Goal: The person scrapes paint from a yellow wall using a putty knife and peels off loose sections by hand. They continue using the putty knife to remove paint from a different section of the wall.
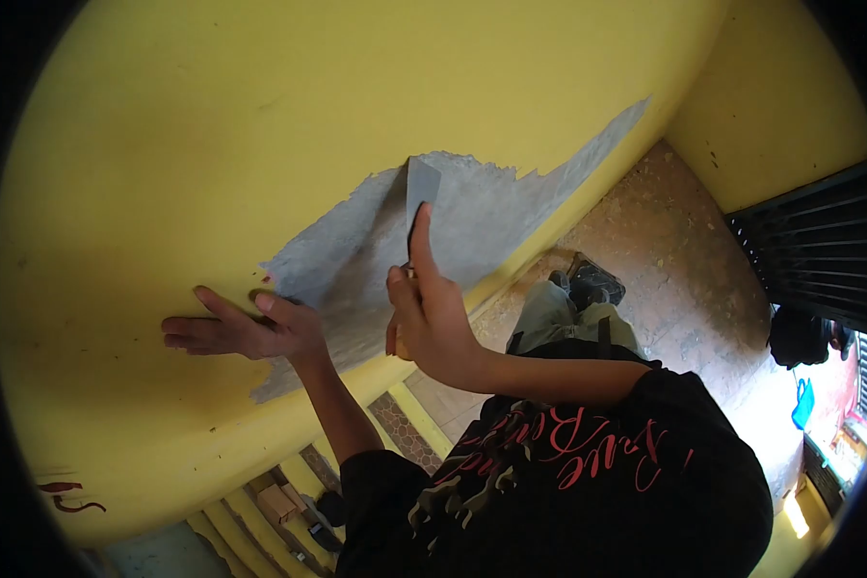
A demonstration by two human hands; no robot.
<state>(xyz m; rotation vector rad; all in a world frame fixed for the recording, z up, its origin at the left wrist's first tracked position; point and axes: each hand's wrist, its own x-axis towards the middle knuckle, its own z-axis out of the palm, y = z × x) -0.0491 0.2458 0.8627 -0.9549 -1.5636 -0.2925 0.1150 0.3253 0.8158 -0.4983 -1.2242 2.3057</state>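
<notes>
My right hand (438,323) grips a scraper (421,181) with a flat metal blade, the index finger stretched along the blade. Most of the handle is hidden in the palm. The blade's tip is at the upper edge of a bare grey patch (491,212), where yellow paint ends in a ragged line. My left hand (246,328) lies on the yellow wall (164,193) at the patch's left end, fingers spread, holding nothing.
Below the wall, brown floor (636,231) shows around my feet. A dark metal grille (809,250) stands at the right, with dark cloth (798,337) beneath it. Yellow slats (260,535) and a small brown box (276,503) are at lower left.
</notes>
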